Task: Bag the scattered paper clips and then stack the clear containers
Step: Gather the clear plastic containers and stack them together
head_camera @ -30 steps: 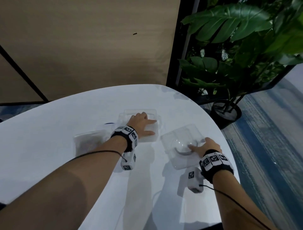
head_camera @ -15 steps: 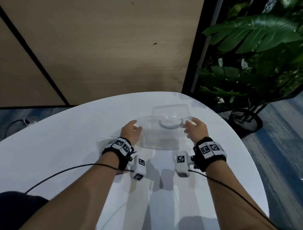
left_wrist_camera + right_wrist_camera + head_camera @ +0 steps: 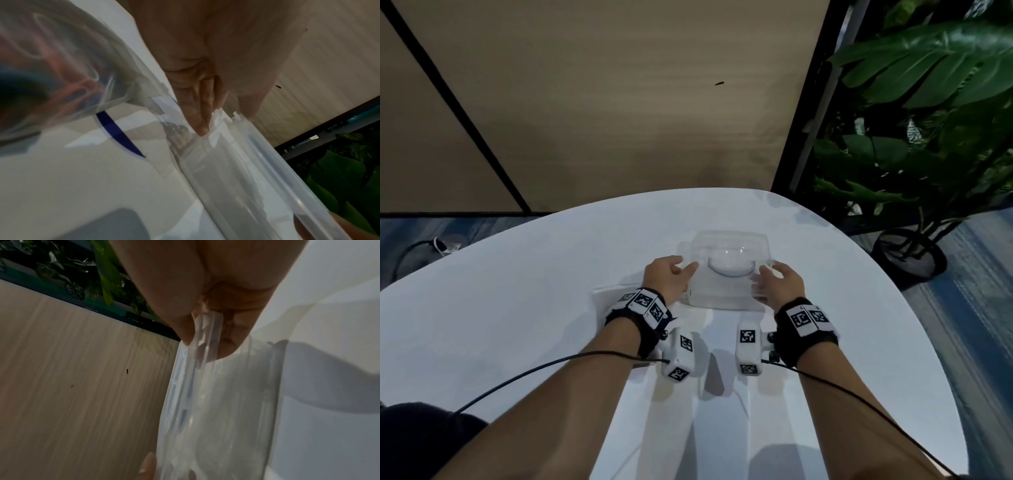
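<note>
Stacked clear containers (image 3: 726, 274) stand on the white table (image 3: 517, 325) in the head view, a round ring showing on top. My left hand (image 3: 686, 269) holds their left side and my right hand (image 3: 762, 277) their right side. In the left wrist view my left hand (image 3: 222, 113) has its thumb over the rim of the containers (image 3: 246, 178) and its fingers along the wall. The right wrist view shows my right hand (image 3: 205, 344) pinching the rim of the containers (image 3: 216, 402). A clear bag (image 3: 51, 65) with coloured clips lies beside my left wrist.
A potted plant (image 3: 907, 260) stands on the floor past the table's right edge. A wooden wall panel (image 3: 619, 102) rises behind the table. A cable (image 3: 424, 246) lies on the floor at far left. The bag's edge (image 3: 602, 293) shows left of my left wrist.
My right hand carried its container leftward onto the one under my left hand. Both hands then moved to the sides of the stack, where they stay.
</note>
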Demonstrator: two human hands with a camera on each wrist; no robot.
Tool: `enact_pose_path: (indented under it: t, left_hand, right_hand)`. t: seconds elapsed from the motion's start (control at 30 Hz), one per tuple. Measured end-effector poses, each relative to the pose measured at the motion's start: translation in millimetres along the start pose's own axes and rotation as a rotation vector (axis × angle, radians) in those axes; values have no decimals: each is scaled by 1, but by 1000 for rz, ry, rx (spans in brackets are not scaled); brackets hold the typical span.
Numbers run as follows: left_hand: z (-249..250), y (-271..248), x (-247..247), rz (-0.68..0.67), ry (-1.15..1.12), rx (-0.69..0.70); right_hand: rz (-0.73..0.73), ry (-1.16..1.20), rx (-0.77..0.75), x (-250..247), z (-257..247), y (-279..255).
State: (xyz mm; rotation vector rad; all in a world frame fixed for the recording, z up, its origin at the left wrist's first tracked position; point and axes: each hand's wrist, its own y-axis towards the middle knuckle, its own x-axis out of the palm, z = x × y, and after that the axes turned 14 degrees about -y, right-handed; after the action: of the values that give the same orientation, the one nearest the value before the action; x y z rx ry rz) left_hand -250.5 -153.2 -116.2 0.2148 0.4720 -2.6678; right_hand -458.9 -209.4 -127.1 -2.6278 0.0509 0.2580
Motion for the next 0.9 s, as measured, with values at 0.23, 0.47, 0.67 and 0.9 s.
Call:
enact_pose_path:
  t: [0.23, 0.47, 0.67, 0.9]
  left_hand:
    - [-2, 2, 1, 18, 78, 34]
    - [-1, 5, 0, 16, 114, -60]
    - [3, -12, 3, 29, 177, -166]
    - [7, -79, 5, 88, 351, -97]
  right_hand:
    - [167, -542, -64, 2, -3, 3]
    - [203, -888, -178, -11, -5, -1]
    - [78, -668, -30, -36, 6, -19]
    - [54, -679, -11, -44, 21, -58]
